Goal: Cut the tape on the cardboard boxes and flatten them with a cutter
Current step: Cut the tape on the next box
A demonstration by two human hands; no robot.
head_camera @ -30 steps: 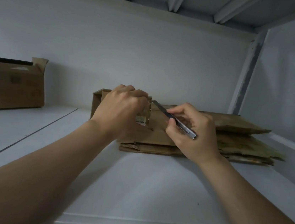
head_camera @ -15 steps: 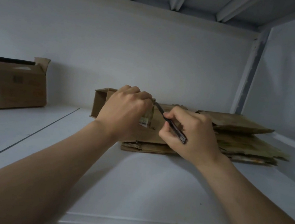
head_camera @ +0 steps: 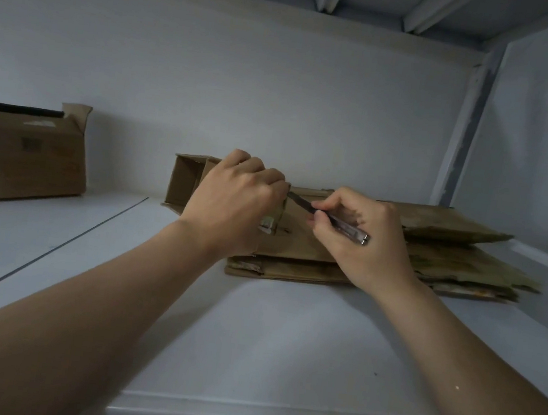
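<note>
far left: 1 big box (head_camera: 20,155), upright | centre: small box (head_camera: 186,179), left hand (head_camera: 231,209) curled over its wall; card looks light, stiff, creases easily, so grip the wall beside the seam | right hand (head_camera: 364,249) pinches 1 cutter (head_camera: 329,219), tip at that wall | right: flat stack (head_camera: 459,264), sheet count unclear | standing boxes: 2

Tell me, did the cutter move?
Yes. The cutter swung its back end up and right against the stack in the last half second; its tip stays by the left hand.

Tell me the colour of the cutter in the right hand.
Cutter: dark with a silvery end; head view.
</note>
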